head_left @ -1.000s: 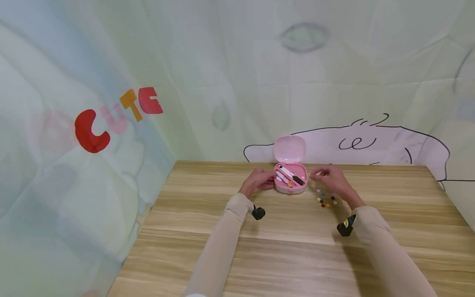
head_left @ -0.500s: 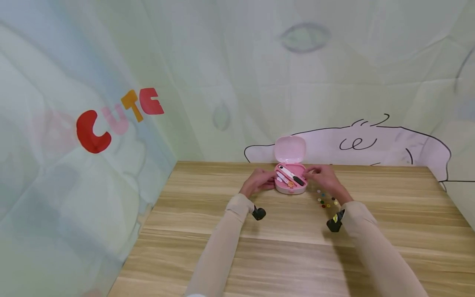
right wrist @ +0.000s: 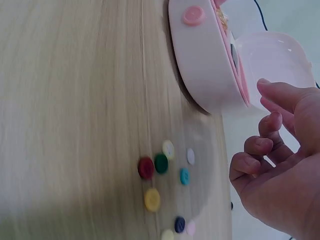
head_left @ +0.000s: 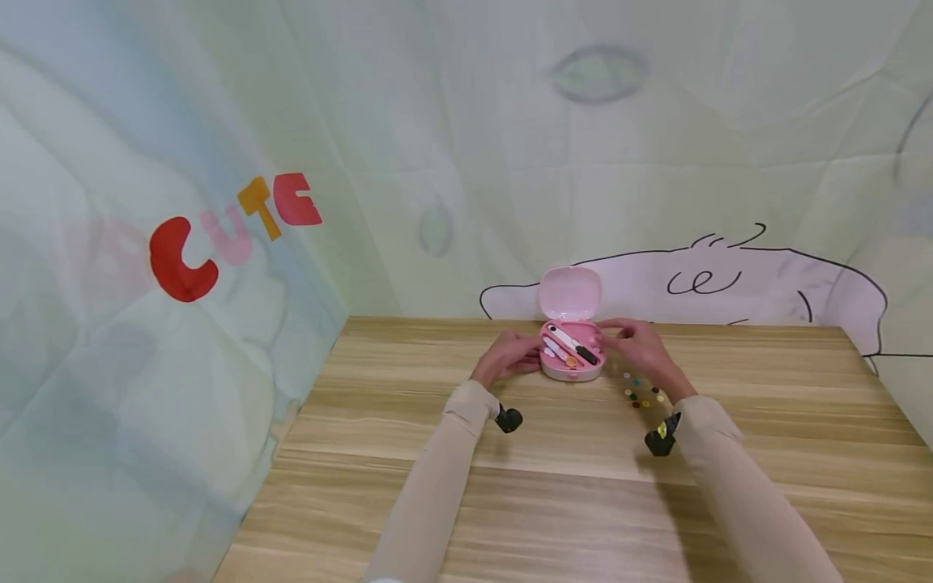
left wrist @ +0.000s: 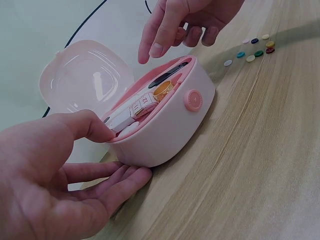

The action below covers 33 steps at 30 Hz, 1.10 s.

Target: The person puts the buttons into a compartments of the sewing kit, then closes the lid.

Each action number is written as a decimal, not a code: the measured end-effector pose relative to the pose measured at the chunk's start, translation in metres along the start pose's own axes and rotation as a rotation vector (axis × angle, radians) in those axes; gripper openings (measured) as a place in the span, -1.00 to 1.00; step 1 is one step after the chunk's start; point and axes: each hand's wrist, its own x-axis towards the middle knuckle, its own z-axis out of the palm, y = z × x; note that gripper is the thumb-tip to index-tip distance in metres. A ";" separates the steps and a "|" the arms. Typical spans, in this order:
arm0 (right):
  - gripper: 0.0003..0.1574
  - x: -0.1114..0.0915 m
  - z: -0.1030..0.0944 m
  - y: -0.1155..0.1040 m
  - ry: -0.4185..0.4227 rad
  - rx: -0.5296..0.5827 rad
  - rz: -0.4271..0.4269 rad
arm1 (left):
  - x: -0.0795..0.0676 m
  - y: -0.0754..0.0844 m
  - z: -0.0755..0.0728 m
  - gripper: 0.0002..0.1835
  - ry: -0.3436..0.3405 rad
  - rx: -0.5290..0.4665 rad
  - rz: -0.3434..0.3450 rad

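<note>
Pink box (left wrist: pixel 172 134), lid (left wrist: pixel 82 75) raised, near back edge of bench (head_left: pixel 539 510); measuring tape (left wrist: pixel 144 104) and black-and-white tool (head_left: pixel 571 342) inside. Left hand (left wrist: pixel 45 182) grips its side, thumb at rim, fingers low by base. Right hand (right wrist: pixel 287 187) at opposite rim, fingers loose, parted; contact unclear. Coloured buttons (right wrist: pixel 161 163) beside box.

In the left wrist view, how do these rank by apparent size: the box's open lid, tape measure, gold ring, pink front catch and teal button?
Largest to smallest:
1. open lid
2. tape measure
3. gold ring and pink front catch, too alike to rank
4. teal button
</note>
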 end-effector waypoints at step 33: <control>-0.63 -0.049 -0.060 0.056 -0.060 -0.227 -0.162 | 0.001 -0.001 -0.001 -0.76 -0.005 -0.001 0.007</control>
